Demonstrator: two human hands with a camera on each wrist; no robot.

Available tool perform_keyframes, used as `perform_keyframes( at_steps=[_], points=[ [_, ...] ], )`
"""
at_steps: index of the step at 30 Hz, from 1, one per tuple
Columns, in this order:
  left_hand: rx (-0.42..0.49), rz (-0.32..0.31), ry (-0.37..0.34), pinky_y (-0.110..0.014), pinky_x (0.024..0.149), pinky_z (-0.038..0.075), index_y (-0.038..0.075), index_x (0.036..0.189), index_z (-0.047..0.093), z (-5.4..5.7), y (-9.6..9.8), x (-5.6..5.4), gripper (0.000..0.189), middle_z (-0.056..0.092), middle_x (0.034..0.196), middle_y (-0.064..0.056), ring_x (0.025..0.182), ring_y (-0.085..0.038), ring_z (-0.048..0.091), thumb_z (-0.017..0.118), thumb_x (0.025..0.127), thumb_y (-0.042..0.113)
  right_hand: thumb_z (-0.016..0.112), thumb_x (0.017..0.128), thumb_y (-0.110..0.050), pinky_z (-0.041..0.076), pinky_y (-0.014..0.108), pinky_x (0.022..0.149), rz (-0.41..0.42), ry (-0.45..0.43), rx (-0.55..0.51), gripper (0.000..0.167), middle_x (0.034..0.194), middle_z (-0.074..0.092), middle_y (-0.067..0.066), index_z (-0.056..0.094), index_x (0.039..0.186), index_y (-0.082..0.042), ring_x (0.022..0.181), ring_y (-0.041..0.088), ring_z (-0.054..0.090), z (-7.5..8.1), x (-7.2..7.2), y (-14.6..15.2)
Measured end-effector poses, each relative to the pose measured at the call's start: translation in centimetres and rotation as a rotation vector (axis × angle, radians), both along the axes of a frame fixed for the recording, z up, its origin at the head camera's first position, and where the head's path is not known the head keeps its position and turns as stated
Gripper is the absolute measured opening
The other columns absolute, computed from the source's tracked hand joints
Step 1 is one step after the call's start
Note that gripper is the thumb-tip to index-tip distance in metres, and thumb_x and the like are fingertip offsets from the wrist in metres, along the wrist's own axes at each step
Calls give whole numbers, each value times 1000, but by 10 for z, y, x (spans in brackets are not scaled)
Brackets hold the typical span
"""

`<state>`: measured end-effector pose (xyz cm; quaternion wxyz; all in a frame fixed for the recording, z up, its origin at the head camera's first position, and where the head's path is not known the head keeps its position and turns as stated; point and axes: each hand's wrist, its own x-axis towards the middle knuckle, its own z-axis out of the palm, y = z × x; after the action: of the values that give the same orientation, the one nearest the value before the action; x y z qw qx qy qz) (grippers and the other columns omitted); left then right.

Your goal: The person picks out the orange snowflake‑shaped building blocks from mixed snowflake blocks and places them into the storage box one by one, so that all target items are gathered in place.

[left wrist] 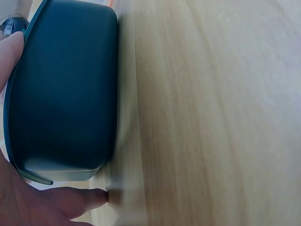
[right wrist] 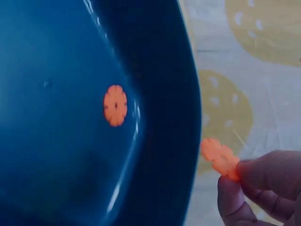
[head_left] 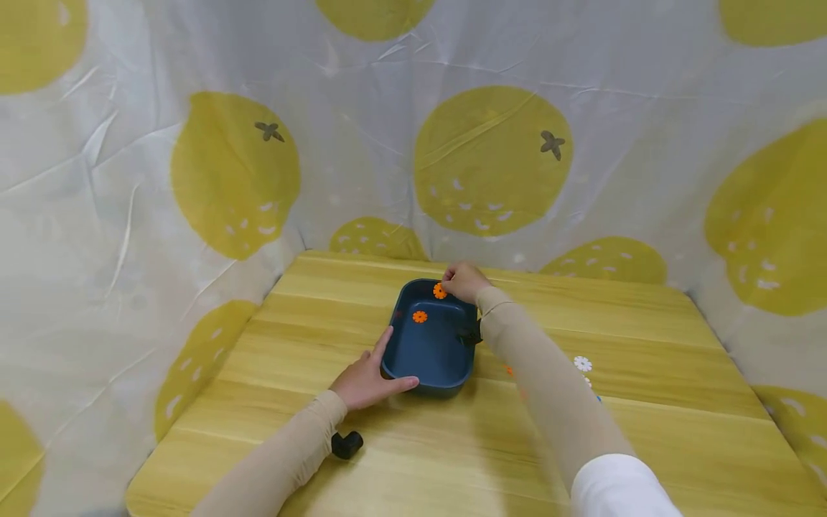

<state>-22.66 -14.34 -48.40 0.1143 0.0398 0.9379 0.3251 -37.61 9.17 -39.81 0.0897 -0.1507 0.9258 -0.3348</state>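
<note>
Your right hand pinches an orange disc; left of those fingertips, another disc already lies in the blue tray, while white discs, well right of them, seem left to handle; your left hand, fingers spread, touches the tray

No readable text, no legible labels, brands, numbers or signs

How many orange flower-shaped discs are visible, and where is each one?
2 clearly: one disc lies in the tray; the right hand pinches another disc. Orange bits beside the right sleeve may be more, partly hidden.
</note>
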Motion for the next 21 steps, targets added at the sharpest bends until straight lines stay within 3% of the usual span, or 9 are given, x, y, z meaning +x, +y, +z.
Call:
perform_keyframes(
  at_steps=[6,10,15,21],
  points=[
    [-11,-8,1,-64,102,48,39,164,5,2,-1,0,116,36,158,-33,138,-52,48,67,75,81,55,94,-5,33,28,60,-60,-33,25,32,62,38,-2,45,65,-14,57,15,36,-14,-9,-22],
    [-12,-13,2,-63,101,49,40,163,5,2,-2,0,116,35,157,-35,136,-53,49,67,75,81,51,95,-4,27,29,55,-101,-101,57,43,54,26,-3,35,57,-15,50,15,24,-28,-14,-28],
    [-17,-15,4,-64,101,49,42,163,4,2,-2,-1,115,36,157,-34,137,-54,47,67,75,82,52,97,-6,29,30,58,-103,-119,87,44,53,27,-4,36,57,-16,51,15,27,-42,-17,-28],
    [-13,-17,-1,-66,100,48,43,163,4,1,-3,-3,115,34,157,-35,136,-56,47,67,75,82,56,98,-9,35,29,61,-116,-125,83,41,56,34,-4,42,60,-16,55,15,34,-45,-14,-27]
  ],
)
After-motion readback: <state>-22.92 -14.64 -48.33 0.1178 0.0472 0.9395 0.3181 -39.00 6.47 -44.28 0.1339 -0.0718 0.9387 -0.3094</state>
